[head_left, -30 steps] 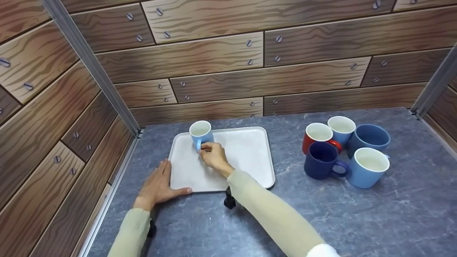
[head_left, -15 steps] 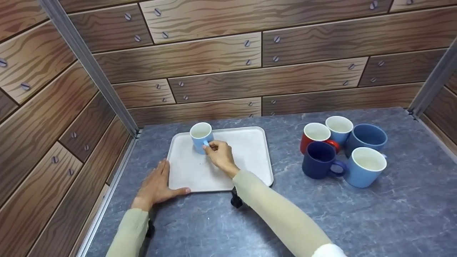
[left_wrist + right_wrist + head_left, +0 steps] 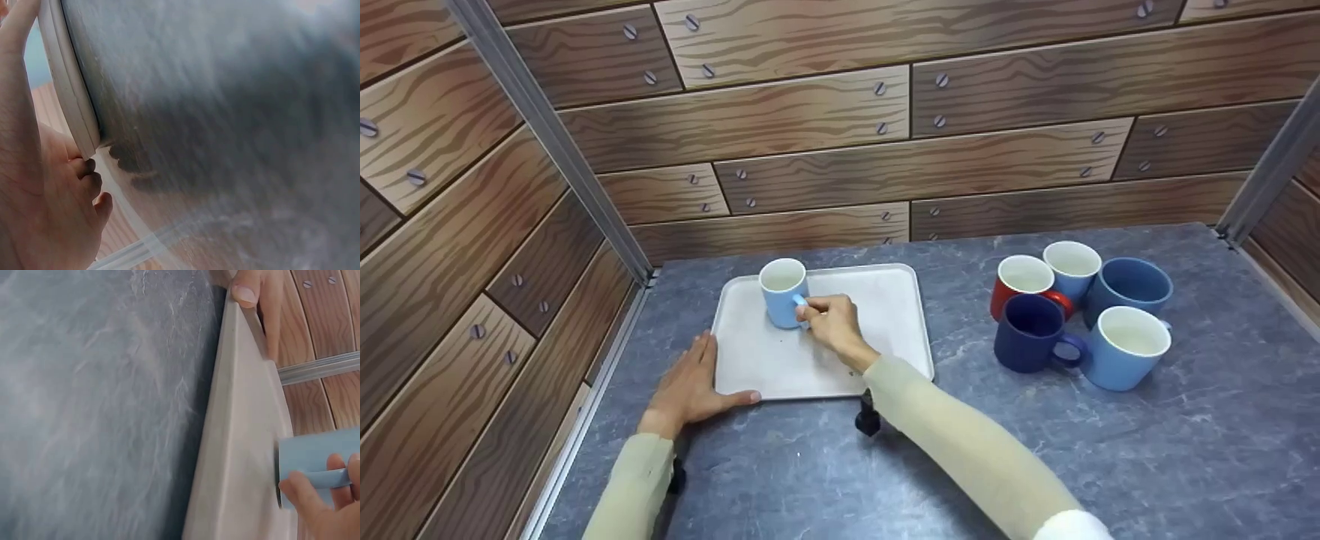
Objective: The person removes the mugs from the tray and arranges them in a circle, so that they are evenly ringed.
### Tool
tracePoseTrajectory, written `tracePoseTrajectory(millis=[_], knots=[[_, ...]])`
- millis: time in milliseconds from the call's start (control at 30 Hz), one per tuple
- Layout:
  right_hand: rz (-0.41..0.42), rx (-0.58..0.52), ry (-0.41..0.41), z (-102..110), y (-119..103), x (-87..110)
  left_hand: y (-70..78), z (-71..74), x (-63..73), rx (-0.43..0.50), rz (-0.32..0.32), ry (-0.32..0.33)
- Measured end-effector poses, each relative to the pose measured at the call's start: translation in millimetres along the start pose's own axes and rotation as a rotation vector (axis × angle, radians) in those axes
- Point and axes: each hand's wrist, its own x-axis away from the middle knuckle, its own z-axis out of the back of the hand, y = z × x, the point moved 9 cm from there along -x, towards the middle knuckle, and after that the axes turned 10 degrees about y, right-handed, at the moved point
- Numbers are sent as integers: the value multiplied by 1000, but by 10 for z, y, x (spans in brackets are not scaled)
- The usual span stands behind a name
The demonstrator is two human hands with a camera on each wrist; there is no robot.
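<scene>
A light blue mug (image 3: 782,292) with a white inside stands upright at the back left of the white tray (image 3: 877,330). My right hand (image 3: 834,324) pinches its handle, which points toward the front right. The right wrist view shows thumb and fingers on the handle of the mug (image 3: 304,453), whose base is at the tray's surface. At the tray's front left corner lies my left hand (image 3: 688,386), fingers straight along the left edge and thumb along the front edge. In the left wrist view this hand (image 3: 50,191) is against the tray's rim (image 3: 67,79).
To the right, several mugs stand close together: a red one (image 3: 1006,296), a dark blue one (image 3: 1030,341), a wide blue one (image 3: 1132,289) and two light blue ones, one in front (image 3: 1121,367). Wood-patterned walls (image 3: 810,135) bound the grey table (image 3: 960,420) behind and at both sides.
My right hand has swung the mug's handle round toward the right, turning the mug in place and shifting it slightly nearer. The left hand stays at the tray's corner.
</scene>
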Motion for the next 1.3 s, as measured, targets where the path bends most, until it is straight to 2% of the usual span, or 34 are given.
tracePoseTrajectory(millis=[100,133,200,333,533,733,1300], knots=[[14,-15,-122,-171,546,-354,-219,-263,-143,-66,65,21],[37,-39,-158,-191,638,-425,-225,-278,-144,-82,91,34],[30,-69,-175,-125,671,-454,-255,-308,-156,-83,102,26],[14,-105,-184,124,607,-464,-261,-311,-165,-60,105,-1],[32,-85,-226,551,495,-443,-248,-276,-176,-51,101,16],[63,-95,-274,950,422,-310,-249,-297,-147,-53,112,8],[132,-70,-430,1862,237,52,-242,-280,-151,-48,94,10]])
